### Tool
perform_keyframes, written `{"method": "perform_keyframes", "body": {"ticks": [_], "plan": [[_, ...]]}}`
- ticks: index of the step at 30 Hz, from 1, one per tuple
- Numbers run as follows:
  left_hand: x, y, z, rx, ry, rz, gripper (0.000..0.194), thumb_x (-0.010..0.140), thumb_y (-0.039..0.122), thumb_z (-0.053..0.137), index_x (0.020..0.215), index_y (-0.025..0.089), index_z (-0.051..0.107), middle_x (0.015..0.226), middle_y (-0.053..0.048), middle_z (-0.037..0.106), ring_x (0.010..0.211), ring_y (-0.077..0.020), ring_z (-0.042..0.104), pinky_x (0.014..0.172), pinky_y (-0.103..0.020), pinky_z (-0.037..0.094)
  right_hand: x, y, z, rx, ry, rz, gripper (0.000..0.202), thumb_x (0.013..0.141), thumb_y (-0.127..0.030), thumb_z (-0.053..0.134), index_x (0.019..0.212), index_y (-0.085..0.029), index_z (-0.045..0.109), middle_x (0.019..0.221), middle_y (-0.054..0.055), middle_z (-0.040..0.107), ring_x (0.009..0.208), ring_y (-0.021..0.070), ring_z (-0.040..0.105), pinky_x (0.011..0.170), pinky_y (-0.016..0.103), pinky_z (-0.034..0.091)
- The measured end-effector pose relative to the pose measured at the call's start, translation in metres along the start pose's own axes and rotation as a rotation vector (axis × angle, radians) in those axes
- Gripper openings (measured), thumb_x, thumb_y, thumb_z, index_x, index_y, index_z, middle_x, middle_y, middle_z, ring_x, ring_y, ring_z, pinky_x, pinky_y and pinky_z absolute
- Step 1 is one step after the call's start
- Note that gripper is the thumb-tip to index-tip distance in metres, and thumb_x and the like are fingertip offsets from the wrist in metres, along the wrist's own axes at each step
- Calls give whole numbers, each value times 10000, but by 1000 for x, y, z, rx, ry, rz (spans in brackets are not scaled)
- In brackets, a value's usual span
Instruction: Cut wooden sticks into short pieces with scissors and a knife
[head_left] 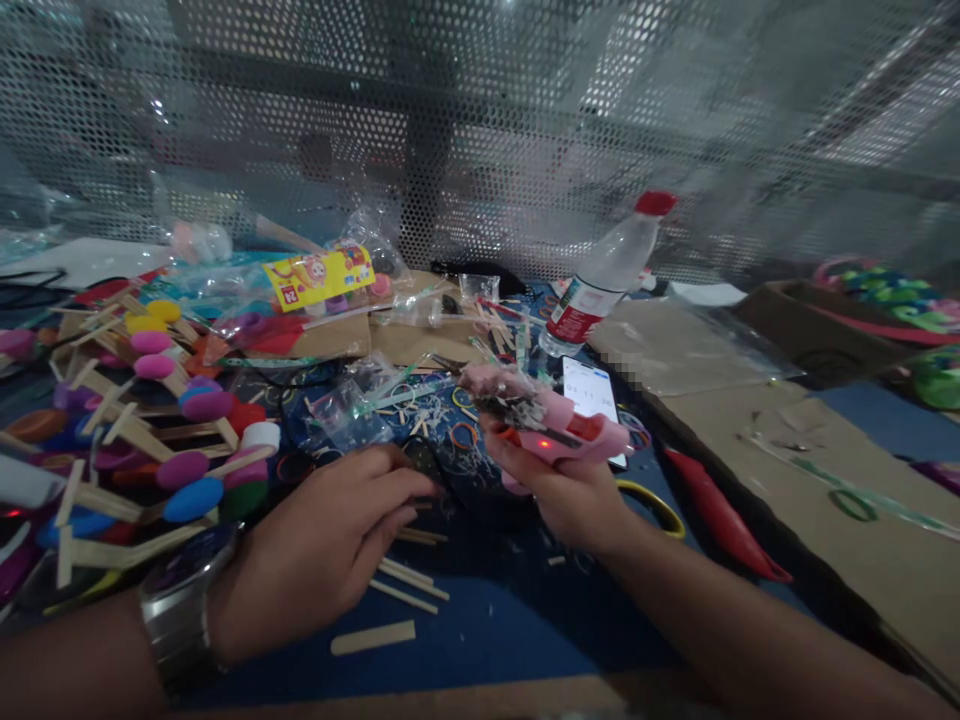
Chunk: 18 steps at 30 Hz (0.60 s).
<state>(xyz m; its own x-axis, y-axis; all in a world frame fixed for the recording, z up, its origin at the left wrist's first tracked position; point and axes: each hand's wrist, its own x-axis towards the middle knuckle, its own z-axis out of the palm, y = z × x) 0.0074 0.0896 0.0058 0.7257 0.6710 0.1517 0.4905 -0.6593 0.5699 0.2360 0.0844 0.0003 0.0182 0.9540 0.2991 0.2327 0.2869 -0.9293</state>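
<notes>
My right hand (pixel 570 490) is wrapped round a pink hot glue gun (pixel 559 425) with a small red light on its side. Grey, stringy residue clings to the gun's front end, which points to the left. To its left is my left hand (pixel 352 520), a metal watch (pixel 184 590) on the wrist. Its fingers are bent together at the tips; what they hold, if anything, I cannot make out. Below them on the blue table lie thin wooden sticks (pixel 409 580) and a flat craft stick (pixel 373 638). Glue strands and rubber bands (pixel 463 434) lie scattered beyond the hands.
Colourful plastic spoons joined to wooden sticks (pixel 180 470) pile up at left. A water bottle (pixel 600 275) stands behind a lit phone (pixel 589 390). Yellow-handled scissors (pixel 652 505) and a red pouch (pixel 724 515) lie right, beside cardboard (pixel 847 480). Perforated metal (pixel 450 130) rises behind.
</notes>
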Motion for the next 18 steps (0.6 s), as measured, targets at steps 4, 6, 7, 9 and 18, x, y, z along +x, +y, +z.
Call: {"method": "perform_keyframes", "body": {"ticks": [4, 6, 7, 9, 18], "plan": [[-2, 1, 1, -14, 2, 24, 294, 984, 125, 432, 1160, 292, 597, 965, 8, 576, 886, -138, 584, 751, -254, 459, -1, 3, 0, -18, -15, 13, 116, 801, -304, 694, 732, -221, 650, 668, -11, 605, 594, 156, 530, 612, 310, 520], [-2, 2, 0, -30, 1, 33, 288, 983, 130, 443, 1147, 299, 608, 956, 11, 580, 883, -135, 591, 743, -248, 461, -1, 5, 0, -24, -25, 20, 129, 813, -312, 689, 732, -218, 654, 662, -12, 597, 586, 151, 518, 580, 296, 503], [-2, 3, 0, -38, 6, 35, 282, 982, 133, 449, 1141, 299, 612, 956, 12, 586, 882, -134, 596, 742, -246, 462, -1, 5, 0, -25, -30, 23, 131, 816, -322, 691, 744, -218, 660, 670, -10, 601, 591, 152, 521, 581, 295, 503], [-2, 3, -2, -55, 32, 39, 252, 978, 140, 469, 1123, 288, 613, 964, 15, 611, 887, -130, 608, 752, -244, 469, -2, 5, 0, -22, -32, 27, 140, 815, -352, 700, 781, -219, 674, 696, -4, 618, 614, 160, 539, 612, 308, 516], [1, 5, -3, -155, 140, -83, 194, 970, 228, 549, 1140, 318, 578, 1004, 63, 707, 879, -115, 666, 790, -236, 509, -3, 9, 0, -3, -24, 93, 199, 811, -432, 724, 812, -234, 702, 693, -2, 628, 599, 170, 543, 603, 331, 517]]}}
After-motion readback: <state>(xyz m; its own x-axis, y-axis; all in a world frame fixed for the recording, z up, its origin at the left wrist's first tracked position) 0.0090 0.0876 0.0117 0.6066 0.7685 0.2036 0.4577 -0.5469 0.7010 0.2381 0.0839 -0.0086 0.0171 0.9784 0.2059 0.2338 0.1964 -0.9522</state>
